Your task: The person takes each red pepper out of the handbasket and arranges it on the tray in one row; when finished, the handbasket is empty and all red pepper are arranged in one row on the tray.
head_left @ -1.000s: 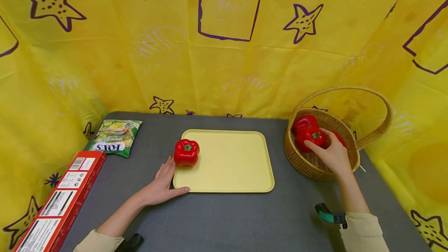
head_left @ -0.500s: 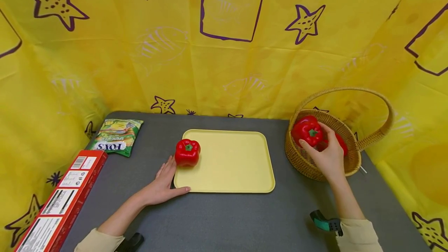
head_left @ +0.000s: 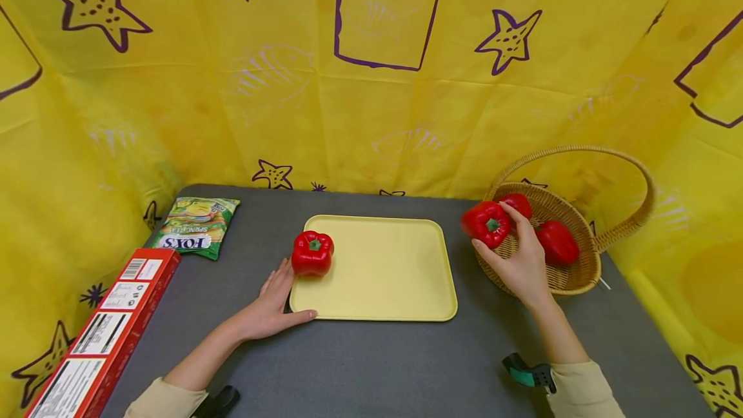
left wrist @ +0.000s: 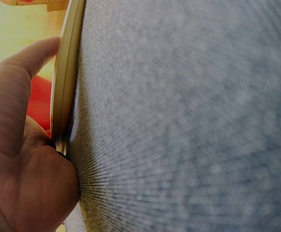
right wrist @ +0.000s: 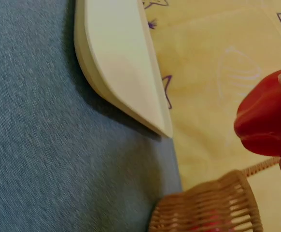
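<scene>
My right hand (head_left: 519, 263) holds a red bell pepper (head_left: 486, 224) by its side, between thumb and fingers, over the left rim of a wicker basket (head_left: 586, 282). In the right wrist view the held pepper (right wrist: 266, 118) is up off the table. Two more red peppers (head_left: 558, 242) lie inside the basket. Another red bell pepper (head_left: 312, 254) sits on the left part of a yellow tray (head_left: 383, 269). Spread at the tray's lower left corner, my left hand (head_left: 267, 311) touches its edge; the left wrist view has the thumb (left wrist: 44, 53) against the rim.
A green Fox's packet (head_left: 196, 224) lies at the table's back left. In front of it a long red box (head_left: 107, 334) runs along the left edge. The basket's tall handle (head_left: 633, 211) arches up at the right. A yellow patterned cloth (head_left: 371, 95) hangs behind the table.
My right hand has lifted the bell pepper from among the others in the basket and carried it left, out over the rim. My left hand stays at the tray.
</scene>
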Demonstrator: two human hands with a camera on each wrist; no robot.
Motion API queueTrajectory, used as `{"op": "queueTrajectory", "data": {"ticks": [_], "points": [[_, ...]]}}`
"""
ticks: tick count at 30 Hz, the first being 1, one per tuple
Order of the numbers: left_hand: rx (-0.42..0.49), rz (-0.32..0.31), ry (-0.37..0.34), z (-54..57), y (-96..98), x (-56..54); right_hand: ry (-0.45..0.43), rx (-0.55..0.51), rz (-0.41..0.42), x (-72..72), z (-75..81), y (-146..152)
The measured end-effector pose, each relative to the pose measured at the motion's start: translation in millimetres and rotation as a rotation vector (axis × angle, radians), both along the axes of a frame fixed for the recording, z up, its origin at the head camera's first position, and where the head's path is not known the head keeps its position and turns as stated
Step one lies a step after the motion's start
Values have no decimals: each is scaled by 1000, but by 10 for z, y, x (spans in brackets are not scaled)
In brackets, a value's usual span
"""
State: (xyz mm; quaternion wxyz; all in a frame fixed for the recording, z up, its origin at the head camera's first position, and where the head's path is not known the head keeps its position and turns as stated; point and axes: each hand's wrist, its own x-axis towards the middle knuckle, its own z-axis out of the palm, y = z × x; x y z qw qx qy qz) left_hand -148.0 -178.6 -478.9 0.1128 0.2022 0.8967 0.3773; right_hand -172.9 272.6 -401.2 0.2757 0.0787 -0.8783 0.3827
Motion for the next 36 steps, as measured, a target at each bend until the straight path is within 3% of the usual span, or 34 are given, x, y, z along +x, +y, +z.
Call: {"op": "queueTrajectory", "data": {"ticks": [12, 20, 36], "points": [[-6, 2, -6, -13, -7, -10, -102, 16, 122, -20, -116, -226], [3, 0, -3, -12, -7, -6, -244, -89, 248, -42, -227, -376], [9, -6, -6, -9, -10, -7, -349, -72, 319, -78, -401, -674]]}}
